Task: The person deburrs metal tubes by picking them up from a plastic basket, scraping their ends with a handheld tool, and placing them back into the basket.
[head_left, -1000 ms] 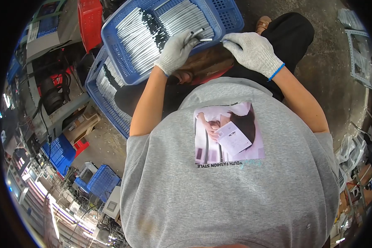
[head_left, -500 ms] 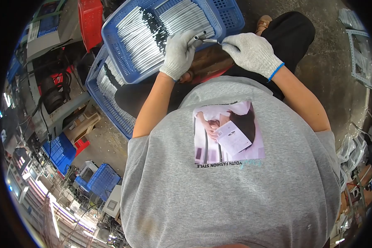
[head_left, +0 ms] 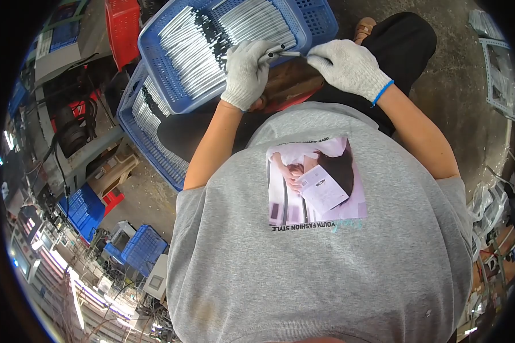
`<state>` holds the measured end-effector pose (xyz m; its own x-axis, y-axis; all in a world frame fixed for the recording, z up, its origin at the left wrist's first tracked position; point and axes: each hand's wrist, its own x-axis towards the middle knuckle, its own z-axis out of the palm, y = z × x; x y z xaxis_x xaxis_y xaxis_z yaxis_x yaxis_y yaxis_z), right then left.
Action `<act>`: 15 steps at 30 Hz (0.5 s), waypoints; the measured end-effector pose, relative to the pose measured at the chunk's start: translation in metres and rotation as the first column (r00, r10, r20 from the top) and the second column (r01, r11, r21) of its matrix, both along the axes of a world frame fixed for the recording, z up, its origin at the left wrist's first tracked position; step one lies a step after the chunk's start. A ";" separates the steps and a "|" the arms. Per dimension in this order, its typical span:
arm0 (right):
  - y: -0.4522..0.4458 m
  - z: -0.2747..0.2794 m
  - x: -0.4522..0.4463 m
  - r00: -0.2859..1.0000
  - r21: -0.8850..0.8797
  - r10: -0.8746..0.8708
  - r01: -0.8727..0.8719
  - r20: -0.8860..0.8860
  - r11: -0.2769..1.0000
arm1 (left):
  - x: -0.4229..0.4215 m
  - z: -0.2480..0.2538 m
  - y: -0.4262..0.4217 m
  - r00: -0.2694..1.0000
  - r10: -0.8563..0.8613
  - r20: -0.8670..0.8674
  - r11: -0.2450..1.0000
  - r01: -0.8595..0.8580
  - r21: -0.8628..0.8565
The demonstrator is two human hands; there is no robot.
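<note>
My left hand (head_left: 247,73), in a white knit glove, is closed around metal tubes (head_left: 276,51) whose open, dark ends point to the right. Opposite it, my right hand (head_left: 349,66), gloved with a blue cuff, pinches the far end of a thin metal piece (head_left: 292,54) that reaches across from the left hand. Behind my left hand a blue basket (head_left: 180,107) holds many silvery tubes (head_left: 191,54) in two rows, with black ends along the middle. A second blue basket (head_left: 133,136) with similar tubes sits lower at the left.
A red crate (head_left: 123,34) stands at the upper left, beside a machine frame (head_left: 77,160). Farther down are blue crates (head_left: 145,250). My bent leg in black trousers (head_left: 403,48) is at the upper right, and a light metal rack (head_left: 504,86) stands at the right edge.
My left hand has shifted slightly up and right from where it was a second ago, turning the tubes' open ends. My right hand has stayed nearly in place, slightly higher.
</note>
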<state>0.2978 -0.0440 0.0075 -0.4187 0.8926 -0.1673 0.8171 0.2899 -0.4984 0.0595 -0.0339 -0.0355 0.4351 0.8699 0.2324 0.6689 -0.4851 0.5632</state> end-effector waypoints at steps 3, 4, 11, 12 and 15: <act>0.002 0.003 -0.001 1.000 -0.014 0.008 -0.009 -0.009 1.000 | -0.001 -0.002 -0.001 1.000 0.008 -0.018 1.000 -0.008 0.027; 0.005 0.006 -0.001 1.000 -0.020 -0.003 0.003 -0.017 1.000 | -0.001 -0.002 0.000 1.000 0.007 -0.024 0.999 -0.006 0.042; 0.012 -0.003 0.001 0.998 0.015 -0.054 0.054 -0.020 0.998 | -0.002 -0.002 -0.003 0.998 0.033 0.052 0.999 -0.031 -0.032; 0.011 -0.003 0.000 0.998 0.015 -0.053 0.054 -0.020 0.998 | -0.002 -0.004 -0.003 0.998 0.033 0.052 0.999 -0.031 -0.032; 0.005 0.003 -0.005 0.999 -0.086 0.000 0.004 0.038 0.996 | -0.004 -0.015 -0.004 0.996 0.052 0.072 0.998 -0.049 -0.040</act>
